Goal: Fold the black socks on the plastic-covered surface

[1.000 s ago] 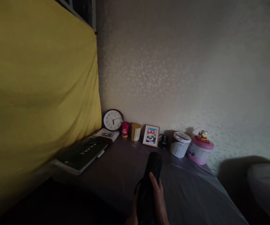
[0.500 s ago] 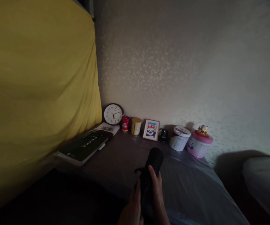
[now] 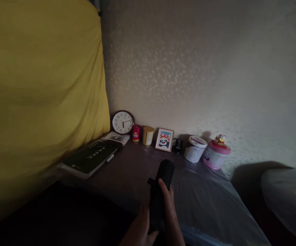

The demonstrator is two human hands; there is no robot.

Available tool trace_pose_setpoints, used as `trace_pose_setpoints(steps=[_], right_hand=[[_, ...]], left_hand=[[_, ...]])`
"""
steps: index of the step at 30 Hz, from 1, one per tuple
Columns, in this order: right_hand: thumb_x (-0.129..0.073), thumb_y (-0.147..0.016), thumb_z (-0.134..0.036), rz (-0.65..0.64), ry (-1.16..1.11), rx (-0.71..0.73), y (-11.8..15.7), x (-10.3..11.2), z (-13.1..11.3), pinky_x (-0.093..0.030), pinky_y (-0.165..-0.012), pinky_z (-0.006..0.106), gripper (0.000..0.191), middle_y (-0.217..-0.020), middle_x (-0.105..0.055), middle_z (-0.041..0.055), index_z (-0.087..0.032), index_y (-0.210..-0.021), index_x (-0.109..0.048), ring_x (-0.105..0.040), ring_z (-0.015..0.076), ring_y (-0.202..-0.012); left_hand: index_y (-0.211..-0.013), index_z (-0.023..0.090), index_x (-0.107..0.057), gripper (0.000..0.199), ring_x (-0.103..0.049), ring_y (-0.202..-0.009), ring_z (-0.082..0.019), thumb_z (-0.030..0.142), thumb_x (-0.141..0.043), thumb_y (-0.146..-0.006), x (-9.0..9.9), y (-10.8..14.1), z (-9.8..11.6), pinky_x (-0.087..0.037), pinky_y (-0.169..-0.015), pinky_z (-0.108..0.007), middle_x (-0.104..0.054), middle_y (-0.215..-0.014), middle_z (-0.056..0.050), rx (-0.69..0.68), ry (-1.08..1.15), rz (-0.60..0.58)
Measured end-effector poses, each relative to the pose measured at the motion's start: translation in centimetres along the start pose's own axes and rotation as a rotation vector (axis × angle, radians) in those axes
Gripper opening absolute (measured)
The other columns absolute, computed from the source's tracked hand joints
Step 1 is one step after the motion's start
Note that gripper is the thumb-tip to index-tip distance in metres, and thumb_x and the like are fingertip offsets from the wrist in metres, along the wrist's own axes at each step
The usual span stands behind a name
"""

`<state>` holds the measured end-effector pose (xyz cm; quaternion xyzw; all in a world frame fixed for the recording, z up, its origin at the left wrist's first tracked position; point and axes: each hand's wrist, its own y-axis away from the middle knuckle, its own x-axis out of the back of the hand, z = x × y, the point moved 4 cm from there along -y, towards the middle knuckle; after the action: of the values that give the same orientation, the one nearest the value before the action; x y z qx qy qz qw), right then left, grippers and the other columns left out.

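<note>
A black, roughly cylindrical object, perhaps a folded umbrella, is held upright and slightly tilted over the front of the table. My right hand wraps round its right side, the thumb lying along the front. My left hand grips its lower left side, with its fingers partly lost in shadow. A small dark tab sticks out from the object's left side above my left hand. The lower end of the object is dark and hard to make out.
Along the wall stand a clock, a red can, a yellow-lidded can, a framed panda picture, a small black item, a white tub and a pink tub. A green book lies left.
My left hand has shifted a little down and left along the black object. The side tab now sticks out more stiffly. The view has moved slightly.
</note>
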<state>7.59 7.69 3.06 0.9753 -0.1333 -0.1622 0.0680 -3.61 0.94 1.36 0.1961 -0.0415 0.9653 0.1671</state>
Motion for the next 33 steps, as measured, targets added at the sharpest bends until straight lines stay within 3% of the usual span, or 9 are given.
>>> trace_pose_setpoints(steps=[2, 4, 7, 10, 14, 19, 23, 28, 33], right_hand=[[-0.073, -0.06, -0.046, 0.043, 0.046, 0.048, -0.2, 0.2, -0.1, -0.05, -0.07, 0.028, 0.057, -0.089, -0.07, 0.0037, -0.016, -0.106, -0.059, -0.064, 0.0226, -0.085], [-0.071, -0.062, -0.047, 0.049, 0.047, 0.041, -0.2, 0.1, 0.0, -0.05, -0.072, 0.029, 0.058, -0.091, -0.07, 0.0044, -0.015, -0.109, -0.058, -0.064, 0.023, -0.087], [-0.066, -0.066, -0.051, 0.021, 0.025, 0.002, -0.2, -0.2, 0.4, -0.05, -0.071, 0.031, 0.059, -0.089, -0.07, 0.0065, -0.012, -0.11, -0.058, -0.064, 0.0243, -0.084], [-0.065, -0.067, -0.052, 0.018, 0.051, 0.024, -0.5, -0.3, 0.4, -0.051, -0.071, 0.033, 0.061, -0.089, -0.069, 0.0073, -0.012, -0.112, -0.057, -0.064, 0.0253, -0.084], [-0.067, -0.065, -0.05, 0.03, 0.231, 0.215, -1.6, 0.3, 0.1, -0.048, -0.077, 0.033, 0.058, -0.095, -0.068, 0.0072, -0.015, -0.11, -0.059, -0.061, 0.0254, -0.092], [-0.066, -0.067, -0.049, 0.125, 0.559, 0.565, -3.8, 1.6, 0.7, -0.046, -0.08, 0.037, 0.061, -0.102, -0.06, 0.0094, -0.017, -0.118, -0.054, -0.059, 0.0224, -0.083], [-0.053, -0.08, -0.04, -0.064, 0.664, 0.671, -5.0, 1.7, 2.0, -0.045, -0.084, 0.035, 0.033, -0.1, -0.056, 0.007, -0.022, -0.106, -0.063, -0.058, 0.0197, -0.089], [-0.053, -0.081, -0.033, -0.282, 0.647, 0.736, -4.9, 1.7, 1.6, -0.044, -0.087, 0.034, 0.025, -0.102, -0.057, 0.0067, -0.025, -0.101, -0.065, -0.056, 0.0194, -0.097], [-0.058, -0.077, -0.035, -0.269, 0.562, 0.704, -4.5, 2.4, 1.0, -0.046, -0.077, 0.032, 0.014, -0.086, -0.062, 0.0045, -0.023, -0.079, -0.066, -0.058, 0.0193, -0.084]], left_hand=[[-0.141, 0.022, -0.004, 0.092, -0.039, -0.125, -0.027, 0.005, -0.051, -0.064, 0.2, 0.2, -0.3, -0.036, -0.101, -0.036, -0.01, -0.149, -0.013, 0.043, -0.187, 0.035], [-0.141, 0.024, 0.001, 0.096, -0.036, -0.128, -0.025, 0.005, -0.053, -0.063, 0.8, 0.2, 0.0, -0.035, -0.102, -0.037, -0.011, -0.15, -0.011, 0.024, -0.197, 0.028], [-0.139, 0.022, 0.011, 0.098, -0.022, -0.134, -0.021, 0.021, -0.059, -0.071, 1.9, -0.3, 0.7, -0.027, -0.108, -0.037, -0.015, -0.149, -0.008, -0.059, 0.059, 0.016], [-0.14, 0.022, 0.005, 0.083, -0.026, -0.133, -0.02, 0.033, -0.051, -0.079, 2.4, -1.6, 0.5, -0.029, -0.107, -0.038, -0.025, -0.147, -0.006, -0.061, 0.213, 0.021], [-0.14, 0.024, -0.014, 0.076, -0.025, -0.133, -0.02, 0.027, -0.054, -0.075, 2.9, -3.1, -0.5, -0.023, -0.11, -0.038, -0.028, -0.146, -0.004, -0.112, -0.008, 0.156], [-0.14, 0.026, -0.009, 0.08, -0.041, -0.124, -0.018, 0.019, -0.054, -0.074, 3.0, -4.6, -1.8, -0.035, -0.101, -0.031, -0.036, -0.141, -0.006, -0.058, -0.406, 0.187], [-0.139, 0.033, -0.012, 0.077, -0.058, -0.103, -0.022, 0.02, -0.055, -0.077, 2.4, -5.6, -2.2, -0.045, -0.085, -0.031, -0.051, -0.125, -0.007, 0.053, -0.669, 0.095], [-0.138, 0.035, -0.014, 0.071, -0.061, -0.094, -0.024, 0.023, -0.052, -0.08, 2.2, -5.8, -1.9, -0.047, -0.078, -0.033, -0.053, -0.116, -0.01, 0.098, -0.794, 0.07], [-0.137, 0.039, -0.016, 0.067, -0.062, -0.092, -0.022, 0.024, -0.05, -0.082, 2.5, -5.5, -1.7, -0.047, -0.078, -0.033, -0.05, -0.121, -0.009, 0.058, -0.77, 0.029]])
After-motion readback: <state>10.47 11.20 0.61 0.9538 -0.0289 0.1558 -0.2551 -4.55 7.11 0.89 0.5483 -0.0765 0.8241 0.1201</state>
